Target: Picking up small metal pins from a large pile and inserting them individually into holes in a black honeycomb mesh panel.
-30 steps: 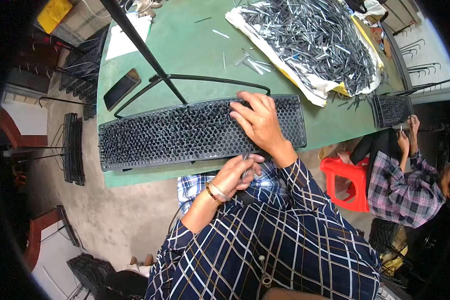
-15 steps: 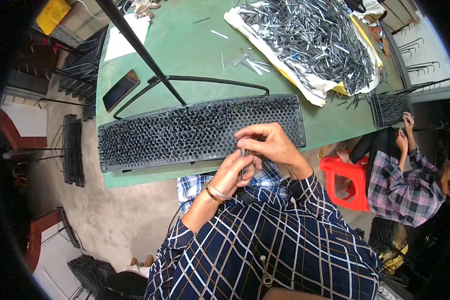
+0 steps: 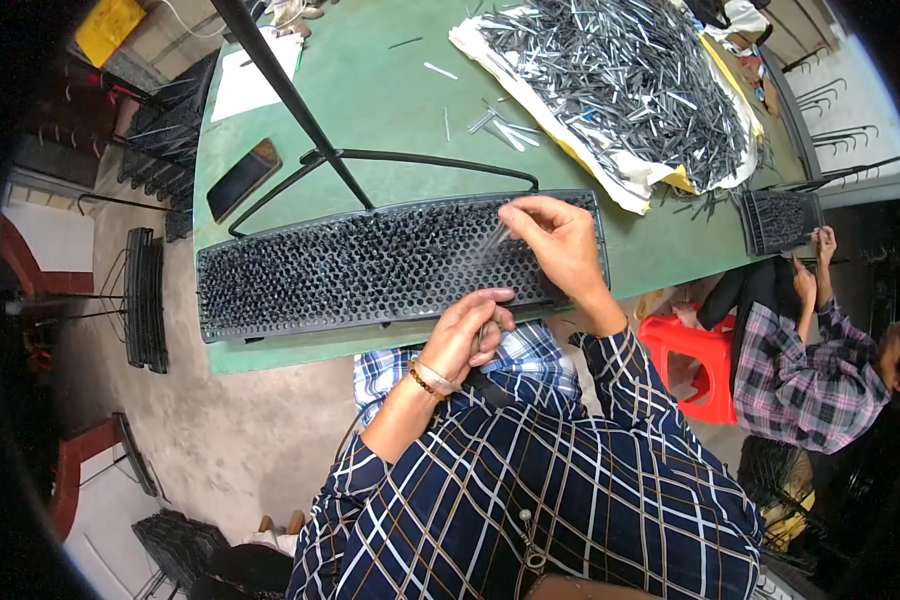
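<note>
A long black perforated board (image 3: 370, 268), shaped like a broom head, lies along the table's near edge. Small dark pieces fill many of its holes at the left and middle; holes toward the right look bare. My right hand (image 3: 564, 245) is over the right part of the board, thumb and fingers pinched on a thin strip (image 3: 496, 238) that is smeared by motion. Below the board's near edge, my left hand (image 3: 462, 338) is curled round what appear to be a few dark thin strips, mostly hidden by the fingers.
A black braced pole (image 3: 300, 118) rises from the board. Dark strips (image 3: 630, 85) are heaped on a white sack at the back right, with loose ones beside it. A phone (image 3: 244, 180) and paper (image 3: 257, 78) lie at left. Another person (image 3: 805, 360) works at right near a red stool (image 3: 692, 372).
My right hand has moved up and to the right, away from my left hand and over the board, with a thin strip in its fingers. The left hand has stayed nearly in place.
</note>
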The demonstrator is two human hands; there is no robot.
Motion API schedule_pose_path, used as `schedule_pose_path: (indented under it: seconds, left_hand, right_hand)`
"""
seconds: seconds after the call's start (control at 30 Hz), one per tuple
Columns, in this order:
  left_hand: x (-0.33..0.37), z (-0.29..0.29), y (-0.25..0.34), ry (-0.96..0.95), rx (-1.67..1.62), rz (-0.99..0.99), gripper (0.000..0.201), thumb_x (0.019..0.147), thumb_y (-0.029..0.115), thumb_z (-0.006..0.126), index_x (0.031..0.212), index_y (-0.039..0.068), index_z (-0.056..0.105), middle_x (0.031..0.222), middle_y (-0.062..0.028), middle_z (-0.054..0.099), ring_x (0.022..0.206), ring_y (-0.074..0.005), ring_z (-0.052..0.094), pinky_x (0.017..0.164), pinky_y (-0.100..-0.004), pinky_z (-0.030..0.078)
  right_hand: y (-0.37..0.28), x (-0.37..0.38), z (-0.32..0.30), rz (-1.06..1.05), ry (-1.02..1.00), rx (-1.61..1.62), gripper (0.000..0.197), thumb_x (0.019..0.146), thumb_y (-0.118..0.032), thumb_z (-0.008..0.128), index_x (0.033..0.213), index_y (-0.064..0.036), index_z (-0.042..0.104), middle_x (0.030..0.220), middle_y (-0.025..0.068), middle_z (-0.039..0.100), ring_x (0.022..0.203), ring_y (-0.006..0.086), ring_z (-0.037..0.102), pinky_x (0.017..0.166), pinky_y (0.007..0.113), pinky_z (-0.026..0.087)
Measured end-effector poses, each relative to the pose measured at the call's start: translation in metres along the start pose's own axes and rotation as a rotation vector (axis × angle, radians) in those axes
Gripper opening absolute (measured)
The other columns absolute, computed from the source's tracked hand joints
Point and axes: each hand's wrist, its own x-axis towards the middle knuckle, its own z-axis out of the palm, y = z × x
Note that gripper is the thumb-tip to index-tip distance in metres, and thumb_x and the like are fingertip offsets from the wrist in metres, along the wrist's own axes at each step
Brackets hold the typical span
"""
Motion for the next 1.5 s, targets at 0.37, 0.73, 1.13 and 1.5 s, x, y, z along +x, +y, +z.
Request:
schedule_pose_path:
  seconds: [0.37,0.73,1.13,1.5]
  left_hand:
    - [-0.002,0.004,0.001,0.025,0.026,-0.028,0.028,0.092,0.010,0.044,0.116,-0.002,0.049,0.081,-0.0047,0.051,0.052,-0.0028,0.033,0.040,-0.0149,0.026]
    - [-0.001,-0.003,-0.004,0.019,-0.006,-0.027,0.025,0.092,0.008,0.046,0.115,0.000,0.051,0.082,-0.0049,0.054,0.052,-0.0024,0.036,0.039,-0.0156,0.025]
    - [-0.005,-0.001,-0.004,0.052,-0.006,-0.038,0.025,0.092,0.008,0.047,0.115,0.001,0.051,0.081,-0.0043,0.053,0.050,-0.0014,0.033,0.039,-0.0150,0.023]
    - [-0.006,-0.002,-0.007,0.051,-0.001,-0.040,0.024,0.092,0.007,0.046,0.114,0.001,0.051,0.082,-0.0043,0.052,0.049,-0.0012,0.033,0.038,-0.0149,0.022]
  right_hand:
    - [0.012,0.007,0.015,-0.482,0.197,-0.404,0.014,0.079,-0.012,0.069,0.087,-0.0006,0.068,0.076,0.0100,0.066,0.059,0.0131,0.060,0.054,0.025,0.046]
    - [0.010,0.005,0.012,-0.678,0.099,-0.509,0.009,0.074,-0.010,0.070,0.080,-0.0039,0.066,0.078,0.0086,0.066,0.070,0.0237,0.062,0.065,0.033,0.048]
    - [0.011,-0.001,0.025,-0.713,0.162,-0.622,0.012,0.075,-0.015,0.069,0.077,-0.0043,0.063,0.071,0.0085,0.062,0.064,0.0257,0.059,0.059,0.036,0.044]
    - [0.002,0.001,0.025,-0.557,0.031,-0.573,0.015,0.076,-0.015,0.069,0.081,-0.0013,0.065,0.073,0.0117,0.063,0.065,0.0268,0.060,0.059,0.034,0.047]
